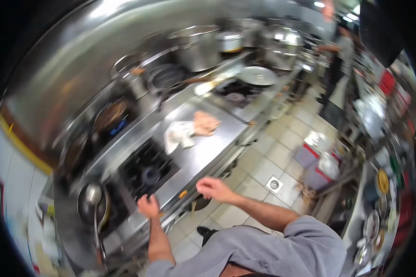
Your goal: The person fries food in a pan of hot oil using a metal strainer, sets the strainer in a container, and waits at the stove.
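My left hand (148, 206) is over the front edge of the stove, close to a black burner grate (150, 173); its fingers are curled and blurred. To the right, my right hand (210, 188) hangs in front of the counter edge with its fingers bent inward, and nothing shows in it. On the steel counter (217, 143) lie a white cloth (179, 134) and a pinkish cloth (205, 123), side by side. A pan (102, 217) with a ladle (94, 195) in it sits left of my left hand.
Large steel pots (197, 48) and dark pans (166, 77) line the back shelf. A round lid (257, 75) covers part of the far burner. Another person (339, 60) stands at the far end. Bins (320, 173) and a dish-laden counter are at right.
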`<state>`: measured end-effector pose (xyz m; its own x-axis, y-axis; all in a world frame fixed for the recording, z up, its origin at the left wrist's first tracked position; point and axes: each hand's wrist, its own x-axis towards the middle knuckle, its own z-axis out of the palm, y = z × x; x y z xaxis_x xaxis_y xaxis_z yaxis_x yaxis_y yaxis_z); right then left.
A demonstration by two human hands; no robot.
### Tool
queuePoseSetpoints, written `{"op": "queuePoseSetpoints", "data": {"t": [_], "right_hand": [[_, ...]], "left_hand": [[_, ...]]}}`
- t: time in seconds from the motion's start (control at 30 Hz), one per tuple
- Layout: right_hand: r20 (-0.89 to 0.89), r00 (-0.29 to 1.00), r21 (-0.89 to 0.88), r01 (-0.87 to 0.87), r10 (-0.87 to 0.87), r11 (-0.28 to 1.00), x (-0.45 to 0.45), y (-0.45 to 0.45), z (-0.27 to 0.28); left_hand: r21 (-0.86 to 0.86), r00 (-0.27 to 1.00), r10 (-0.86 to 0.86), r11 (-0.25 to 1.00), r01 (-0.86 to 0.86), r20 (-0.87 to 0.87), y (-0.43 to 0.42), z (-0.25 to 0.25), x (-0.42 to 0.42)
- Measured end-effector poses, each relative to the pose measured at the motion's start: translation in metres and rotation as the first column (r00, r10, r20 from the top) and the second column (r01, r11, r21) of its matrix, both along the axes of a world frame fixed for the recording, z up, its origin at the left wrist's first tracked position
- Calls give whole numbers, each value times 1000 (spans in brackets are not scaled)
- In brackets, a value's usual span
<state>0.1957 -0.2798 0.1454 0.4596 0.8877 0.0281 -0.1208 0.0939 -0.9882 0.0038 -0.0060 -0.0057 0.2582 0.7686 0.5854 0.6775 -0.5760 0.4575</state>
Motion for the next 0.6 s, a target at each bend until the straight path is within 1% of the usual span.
{"op": "queuePoseSetpoints", "data": {"t": [0.03, 0.07, 0.1, 0.13, 0.17, 0.2, 0.23, 0.27, 0.3, 0.33, 0.37, 0.4, 0.43, 0.47, 0.5, 0.53, 0.57, 0.6], "right_hand": [[109, 991, -86, 86, -77, 993, 7, -10, -56], [322, 941, -141, 155, -103, 978, 15, -30, -112], [454, 886, -279, 239, -92, 930, 15, -57, -155], [600, 800, -405, 308, -4, 861, 17, -86, -216], [574, 803, -631, 309, 159, 712, 21, -113, -279], [483, 825, -767, 238, 292, 596, 18, -151, -297], [472, 828, -811, 273, 303, 517, 11, -190, -320], [410, 829, -880, 252, 380, 402, 10, -227, -372], [313, 901, -943, 258, 301, 209, 0, -252, -348], [237, 950, -971, 225, 202, 82, -4, -275, -340], [284, 959, -956, 282, 14, 84, -9, -294, -332], [212, 968, -973, 221, -136, 60, -7, -305, -329], [150, 947, -985, 167, -285, 37, -5, -315, -327], [272, 931, -955, 293, -245, 54, -8, -321, -318], [281, 946, -956, 290, -160, 33, -8, -320, -312], [321, 905, -940, 340, -279, 21, -15, -314, -291], [365, 860, -917, 399, -357, 23, -21, -305, -286], [408, 809, -888, 459, -424, 21, -27, -296, -285]], "left_hand": [[36, 999, 18, 999, -17, -28, 2, -6, 0], [31, 998, 44, 999, -42, -48, 2, -7, 0], [25, 995, 47, 999, -45, -85, 2, -7, -1], [-124, 989, 42, 990, -59, -139, -3, 1, -1], [-158, 982, 48, 984, -78, -182, -1, -2, -2], [-143, 979, 59, 986, -88, -194, 2, -7, -2], [-114, 977, 74, 989, -98, -201, -3, -3, -2], [-90, 977, 65, 992, -84, -205, 3, -9, -3], [-123, 983, 40, 990, -62, -177, 4, -8, -5], [-138, 984, 48, 988, -72, -171, 1, -5, -4], [-156, 985, 41, 985, -68, -167, -1, -2, -5], [-92, 982, 63, 993, -80, -180, -1, -4, -5], [-73, 985, 63, 995, -75, -159, -13, 6, -4], [-87, 992, 19, 996, -30, -127, -29, 29, -6], [-103, 995, -26, 995, 16, -98, -40, 44, -5], [-33, 996, -64, 998, 62, -68, -37, 38, -4], [37, 994, -99, 994, 100, -36, -32, 32, -6], [67, 993, -117, 991, 117, -13, -30, 30, -7]]}}
